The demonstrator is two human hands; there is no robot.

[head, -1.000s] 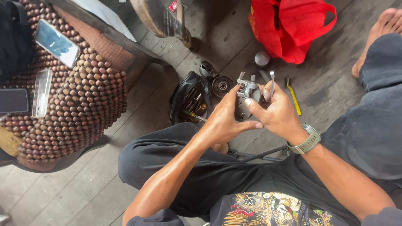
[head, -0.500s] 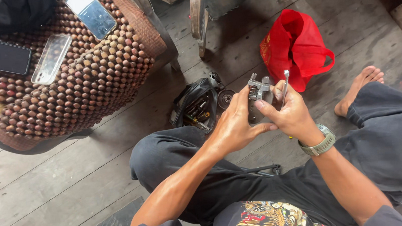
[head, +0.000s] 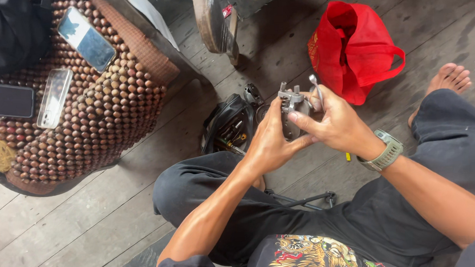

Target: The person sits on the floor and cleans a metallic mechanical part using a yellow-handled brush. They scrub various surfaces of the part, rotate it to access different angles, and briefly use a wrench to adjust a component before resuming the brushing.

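The grey metal part (head: 292,116) sits in mid-air above the wooden floor (head: 77,228), just in front of my raised knee. My left hand (head: 269,142) is closed around its lower body from the left side. My right hand (head: 334,124) pinches its right edge with the fingertips and also carries a slim metal tool (head: 317,91) standing upright beside the part.

Risk 1: the right-hand pinch is shallow; a twist of the tool could, in my judgement, lever the part out of the fingers.

Risk 2: any small fastener freed from the part would likely fall toward the open black tool pouch (head: 228,126) lying just left of and below the part, or into the gaps between floor boards.

Risk 3: the red bag (head: 354,47) lies just right of and beyond the part; a sweep of my right elbow could snag its handle
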